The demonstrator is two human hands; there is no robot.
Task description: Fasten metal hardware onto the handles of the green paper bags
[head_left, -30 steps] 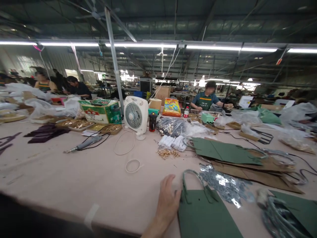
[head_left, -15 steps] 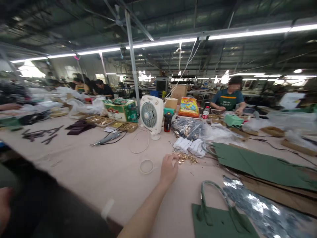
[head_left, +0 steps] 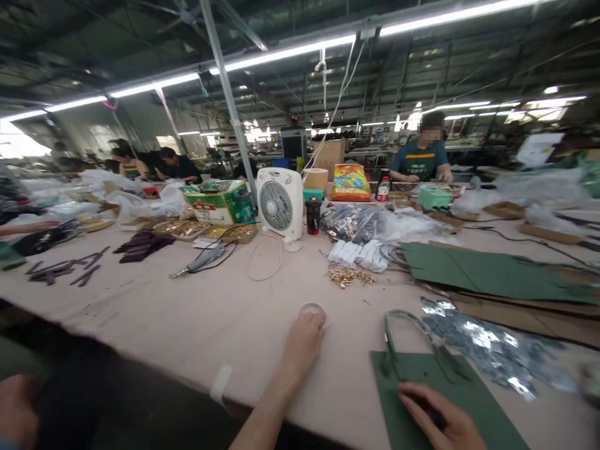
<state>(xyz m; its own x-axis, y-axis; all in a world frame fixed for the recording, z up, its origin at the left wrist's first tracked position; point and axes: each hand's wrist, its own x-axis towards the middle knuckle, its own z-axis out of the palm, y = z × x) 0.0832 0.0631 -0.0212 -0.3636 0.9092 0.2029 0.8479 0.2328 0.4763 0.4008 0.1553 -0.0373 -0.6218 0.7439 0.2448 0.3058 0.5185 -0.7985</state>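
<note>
The left hand (head_left: 304, 342) sits on the pale worktop (head_left: 140, 300), its fingers (head_left: 315, 322) bunched together against a small clear ring (head_left: 312, 310); the hand hides part of the ring, so whether they clamp it cannot be told. The right hand (head_left: 438, 414) lies on one green bag (head_left: 407, 387), its fingers (head_left: 422, 397) slightly apart and flat, gripping nothing visible. The bag's bottom is cut off by the frame, and its handles (head_left: 403, 328) stand just above the hand. Beside the bag lies one silvery heap (head_left: 478, 334), its pieces hard to make out. Farther off are one heap of brass fittings (head_left: 350, 277) and one large green panel (head_left: 487, 275). A third hand (head_left: 14, 409), cut off at the bottom-left corner, cannot be placed as anyone's.
</note>
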